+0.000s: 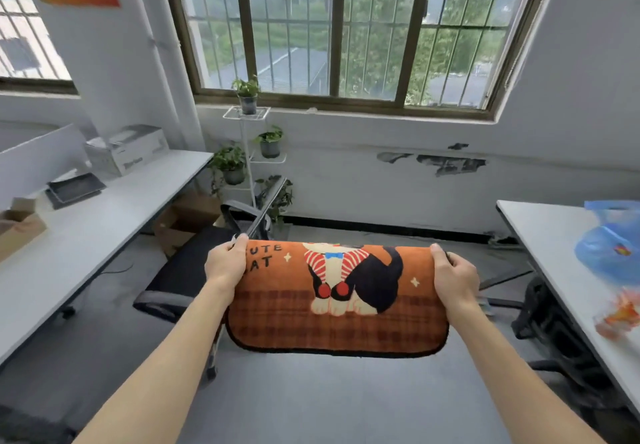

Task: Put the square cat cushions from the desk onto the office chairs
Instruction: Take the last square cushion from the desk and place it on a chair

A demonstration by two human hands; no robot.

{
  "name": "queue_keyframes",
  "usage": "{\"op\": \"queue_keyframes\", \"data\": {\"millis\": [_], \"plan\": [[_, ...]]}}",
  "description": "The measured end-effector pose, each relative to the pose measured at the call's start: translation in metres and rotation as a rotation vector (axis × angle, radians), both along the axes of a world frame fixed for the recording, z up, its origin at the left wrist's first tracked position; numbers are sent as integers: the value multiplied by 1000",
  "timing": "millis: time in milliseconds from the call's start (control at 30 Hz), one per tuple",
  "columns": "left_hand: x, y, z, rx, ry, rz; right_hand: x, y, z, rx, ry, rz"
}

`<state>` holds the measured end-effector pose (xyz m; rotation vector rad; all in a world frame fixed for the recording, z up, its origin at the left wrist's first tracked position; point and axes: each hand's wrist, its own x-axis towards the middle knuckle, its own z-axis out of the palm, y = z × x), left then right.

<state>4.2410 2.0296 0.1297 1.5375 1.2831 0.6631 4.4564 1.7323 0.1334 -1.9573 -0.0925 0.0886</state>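
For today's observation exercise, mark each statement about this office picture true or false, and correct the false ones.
1. Both hands hold the cat cushion. True: the left hand grips its left edge, the right hand its right edge.
2. The cushion lies flat on the desk. False: it hangs in the air in front of the person.
3. An office chair stands behind the cushion, to the left. True.
4. The cushion is blue. False: it is orange, with a black and white cat.
5. A blue plastic bag lies on the right desk. True.
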Motion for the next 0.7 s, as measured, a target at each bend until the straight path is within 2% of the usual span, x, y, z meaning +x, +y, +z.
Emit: {"op": "queue_keyframes", "data": {"millis": [200,433,700], "plan": [[109,103,17,-9,-10,4,96,101,24,-8,-31,-43],[188,198,6,4,12,18,191,205,1,4,13,-3],[234,314,2,-18,11,249,306,392,-11,3,39,271]]}}
